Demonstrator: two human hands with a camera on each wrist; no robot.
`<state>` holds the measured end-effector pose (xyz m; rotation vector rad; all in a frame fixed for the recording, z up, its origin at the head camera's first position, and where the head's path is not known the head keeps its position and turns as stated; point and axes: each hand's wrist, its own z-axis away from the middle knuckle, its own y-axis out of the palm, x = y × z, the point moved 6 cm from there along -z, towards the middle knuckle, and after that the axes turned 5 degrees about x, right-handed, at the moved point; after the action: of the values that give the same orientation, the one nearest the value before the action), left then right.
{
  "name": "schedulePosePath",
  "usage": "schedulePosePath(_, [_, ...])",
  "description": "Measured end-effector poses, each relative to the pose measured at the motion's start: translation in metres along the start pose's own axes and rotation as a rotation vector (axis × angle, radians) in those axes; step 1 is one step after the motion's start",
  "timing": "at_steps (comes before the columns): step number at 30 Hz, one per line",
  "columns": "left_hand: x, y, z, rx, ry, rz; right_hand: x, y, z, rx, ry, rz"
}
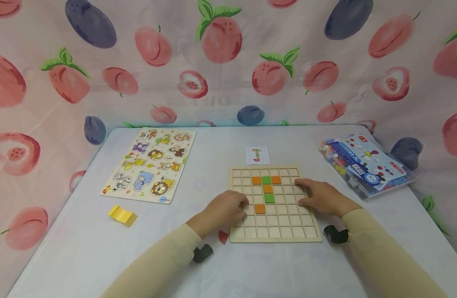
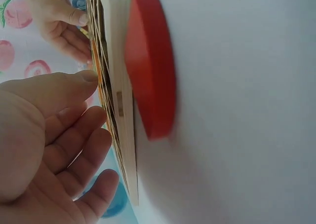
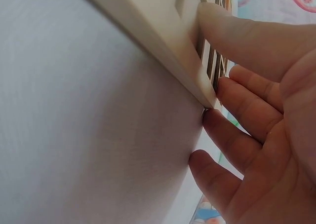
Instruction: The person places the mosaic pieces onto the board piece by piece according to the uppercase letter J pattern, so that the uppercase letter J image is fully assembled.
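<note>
A wooden grid board lies flat in front of me, holding several orange tiles and two green tiles. Three of these form a row near the top; two more run down below it, and one orange tile sits lower left. My left hand reaches over the board's left edge, fingers loosely bent. At the right edge, my right hand rests with its thumb over the board's face and relaxed fingers along the side. A red curved-edge piece lies beside the board's lower left side, near the left wrist.
Behind the board is a small pattern card. An animal puzzle board lies at the left, with a yellow curved block in front of it. A clear plastic case of colourful parts stands at the right.
</note>
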<state>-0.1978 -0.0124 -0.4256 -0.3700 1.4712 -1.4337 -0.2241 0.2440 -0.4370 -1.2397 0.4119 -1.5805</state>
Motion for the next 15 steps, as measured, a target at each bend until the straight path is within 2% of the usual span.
schedulePosePath(15, [-0.011, 0.007, -0.012, 0.011, 0.032, -0.036, 0.001, 0.001, 0.000, -0.009, 0.002, 0.017])
